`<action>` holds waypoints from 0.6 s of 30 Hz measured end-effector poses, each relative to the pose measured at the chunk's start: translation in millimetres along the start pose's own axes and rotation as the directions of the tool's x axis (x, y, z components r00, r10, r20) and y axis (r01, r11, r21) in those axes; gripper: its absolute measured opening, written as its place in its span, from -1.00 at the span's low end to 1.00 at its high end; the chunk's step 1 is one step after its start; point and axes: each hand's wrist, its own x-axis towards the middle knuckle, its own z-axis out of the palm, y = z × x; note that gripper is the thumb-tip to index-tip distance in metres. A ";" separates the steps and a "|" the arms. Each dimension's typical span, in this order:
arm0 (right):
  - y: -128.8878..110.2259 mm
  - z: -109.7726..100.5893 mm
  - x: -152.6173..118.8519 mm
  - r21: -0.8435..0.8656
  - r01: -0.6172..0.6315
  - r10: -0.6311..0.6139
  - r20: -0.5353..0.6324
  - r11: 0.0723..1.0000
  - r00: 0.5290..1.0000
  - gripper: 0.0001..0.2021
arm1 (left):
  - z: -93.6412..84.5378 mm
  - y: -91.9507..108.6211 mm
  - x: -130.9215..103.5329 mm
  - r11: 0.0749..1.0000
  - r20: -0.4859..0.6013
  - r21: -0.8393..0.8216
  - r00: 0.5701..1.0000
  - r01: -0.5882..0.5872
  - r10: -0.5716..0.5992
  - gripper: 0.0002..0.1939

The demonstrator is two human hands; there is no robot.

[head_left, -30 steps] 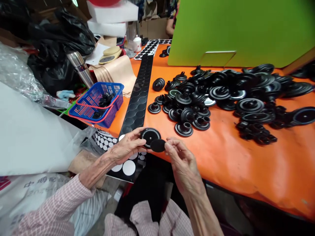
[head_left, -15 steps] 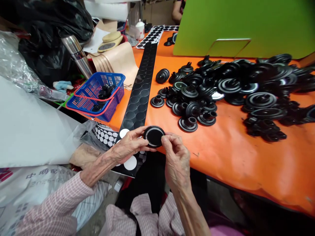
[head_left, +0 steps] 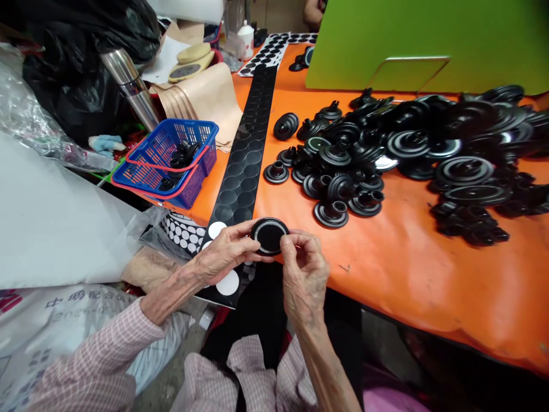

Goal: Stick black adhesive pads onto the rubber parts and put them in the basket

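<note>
Between my hands is a black round plastic disc with a pale ring near its rim, flat face up. My left hand grips it from the left, thumb on the near rim and fingers reaching underneath. On the opposite side my right hand pinches the edge between thumb and bent fingers. Below and left of the disc runs a long black sheet of round stickers, with white circles at its near end. Several black round parts with stems lie beyond my right hand.
A large pile of similar black parts covers the right of the orange table. At left stand a blue basket and a steel flask. A green board rises behind, and a person's arm shows at the back.
The camera view has shifted slightly, so the table things sit a little differently in it. Both hands keep hold of the disc, with the right fingers barely moved at its edge.
</note>
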 end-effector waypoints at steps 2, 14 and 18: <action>2.1 1.9 -1.2 -0.052 0.046 -0.046 -0.009 0.998 0.999 -0.83 | -0.7 -1.7 0.9 1.000 -0.002 0.000 1.000 -0.014 0.014 -0.64; 11.9 15.6 -4.3 -0.378 0.390 -0.402 0.051 0.840 0.914 -0.87 | -5.6 -8.5 0.0 0.999 -0.159 -0.008 0.986 -0.052 0.050 -0.62; 13.6 20.1 -5.5 -0.375 0.386 -0.401 0.042 0.843 0.915 -0.88 | -8.2 -9.4 -1.7 0.998 -0.193 -0.022 0.980 -0.052 0.047 -0.63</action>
